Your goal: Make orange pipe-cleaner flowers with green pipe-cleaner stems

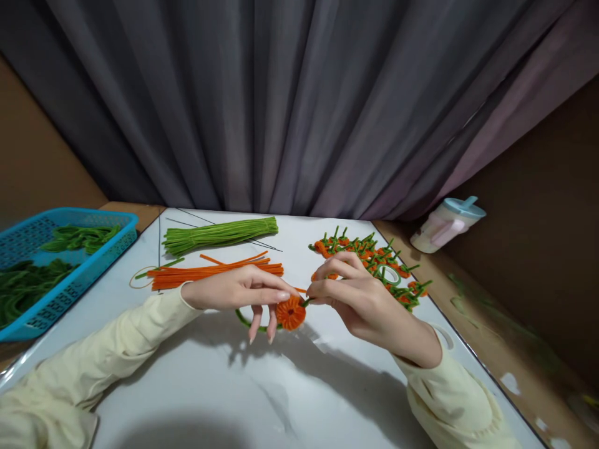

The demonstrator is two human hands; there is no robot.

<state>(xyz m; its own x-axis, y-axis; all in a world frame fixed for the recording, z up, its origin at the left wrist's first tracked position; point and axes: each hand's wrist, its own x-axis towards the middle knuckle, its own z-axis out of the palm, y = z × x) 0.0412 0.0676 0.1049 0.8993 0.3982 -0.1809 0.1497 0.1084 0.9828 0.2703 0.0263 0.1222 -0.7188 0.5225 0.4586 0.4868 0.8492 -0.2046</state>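
Observation:
My left hand holds a round orange pipe-cleaner flower at its left side, above the white board. A green pipe cleaner curves out behind the fingers of that hand. On the flower's right, my right hand pinches a short green end between thumb and fingers. Behind my hands lie a bundle of orange pipe cleaners and, farther back, a bundle of green ones. Several small orange and green pieces are grouped beyond my right hand.
A blue basket with green looped pieces stands at the left edge. A roll of tape lies among the small pieces. At the back right is a cup with a blue lid. Grey curtains hang behind the white board.

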